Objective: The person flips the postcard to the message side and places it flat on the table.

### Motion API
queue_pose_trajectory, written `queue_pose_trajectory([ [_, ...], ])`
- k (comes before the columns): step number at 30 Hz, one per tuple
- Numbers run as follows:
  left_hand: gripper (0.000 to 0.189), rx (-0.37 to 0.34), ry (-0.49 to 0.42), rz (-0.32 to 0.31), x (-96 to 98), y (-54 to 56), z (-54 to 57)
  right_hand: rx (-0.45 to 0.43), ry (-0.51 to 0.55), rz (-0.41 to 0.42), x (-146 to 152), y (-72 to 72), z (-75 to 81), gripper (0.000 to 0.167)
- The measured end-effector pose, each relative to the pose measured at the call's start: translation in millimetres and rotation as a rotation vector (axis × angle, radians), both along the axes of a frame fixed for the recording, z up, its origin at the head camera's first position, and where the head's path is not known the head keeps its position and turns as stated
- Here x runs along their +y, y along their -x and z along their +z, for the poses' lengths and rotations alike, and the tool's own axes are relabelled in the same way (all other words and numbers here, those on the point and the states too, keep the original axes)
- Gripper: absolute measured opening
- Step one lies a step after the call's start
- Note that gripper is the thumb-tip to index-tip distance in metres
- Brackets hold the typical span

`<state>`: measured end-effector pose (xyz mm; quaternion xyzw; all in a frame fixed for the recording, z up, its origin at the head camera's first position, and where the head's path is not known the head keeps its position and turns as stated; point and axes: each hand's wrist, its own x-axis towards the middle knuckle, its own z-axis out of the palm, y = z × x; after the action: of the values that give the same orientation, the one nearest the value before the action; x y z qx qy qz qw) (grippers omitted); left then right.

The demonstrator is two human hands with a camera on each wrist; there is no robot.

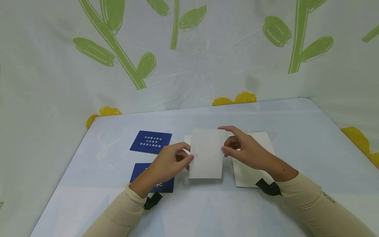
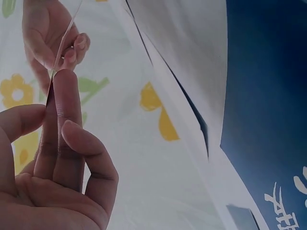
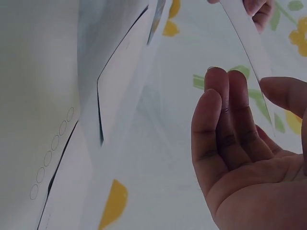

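Observation:
A white card with a small mark near its left edge is held up over the table between both hands. My left hand pinches its left edge between thumb and fingers. At the right edge, my right hand holds it with the thumb by the side and the index finger stretched along the top corner. The wrist views show the card almost edge-on. Behind it, another pale card lies on the table, mostly hidden. A larger cream sheet lies under the right hand, with a row of ovals visible in the right wrist view.
Left of the hands lie two dark blue cards with white writing, a far one and a near one partly covered by the left hand. The pale table ends at a white backdrop with green leaves and yellow flowers.

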<state>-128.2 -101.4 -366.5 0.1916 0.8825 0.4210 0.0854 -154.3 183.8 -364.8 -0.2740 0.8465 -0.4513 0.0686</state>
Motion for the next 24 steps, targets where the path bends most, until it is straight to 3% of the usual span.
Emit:
queue_pose_trajectory([
  [4,0.018,0.002,-0.005,-0.011,0.3,0.0,-0.2,-0.046,-0.004,-0.004,0.8,0.5,-1.7,0.057],
  [13,0.019,-0.007,-0.027,-0.019,0.8,0.6,3.1,-0.173,0.041,0.044,0.3,0.9,-2.2,0.024],
  [24,0.017,-0.032,-0.054,-0.039,0.3,0.6,1.5,-0.149,0.041,0.055,-1.1,0.2,-4.6,0.015],
])
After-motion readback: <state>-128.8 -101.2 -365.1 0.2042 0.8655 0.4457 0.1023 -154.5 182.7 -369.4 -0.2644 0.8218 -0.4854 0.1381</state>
